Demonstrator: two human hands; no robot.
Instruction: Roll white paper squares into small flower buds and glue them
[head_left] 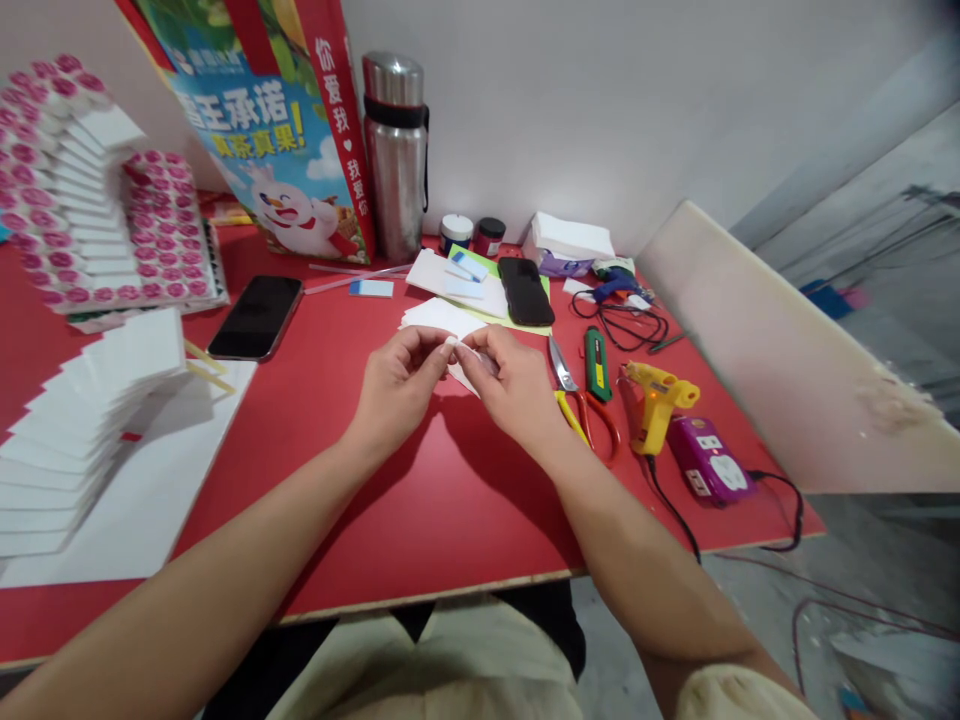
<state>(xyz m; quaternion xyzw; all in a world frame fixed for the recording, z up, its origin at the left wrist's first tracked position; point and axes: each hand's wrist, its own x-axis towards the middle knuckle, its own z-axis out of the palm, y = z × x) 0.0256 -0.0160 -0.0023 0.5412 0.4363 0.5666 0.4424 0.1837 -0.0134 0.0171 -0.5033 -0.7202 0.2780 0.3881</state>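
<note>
My left hand point(405, 385) and my right hand point(511, 385) meet over the middle of the red table. Both pinch a small piece of white paper point(463, 378) between thumbs and fingertips, and the fingers hide most of it. Just behind the fingertips lie several white paper sheets point(442, 316). Right of my right hand are scissors point(581, 405) with red and yellow handles, blades partly spread, and a green utility knife point(598, 365).
A yellow glue gun point(658, 400) stands beside a purple power box point(712, 460), both with cords. Phones point(256, 317) point(526, 292) lie left and behind. A steel thermos point(395, 155) and gift bag point(277, 130) stand at the back. Fanned white boards point(82, 430) and a flower-covered model point(97, 200) occupy the left.
</note>
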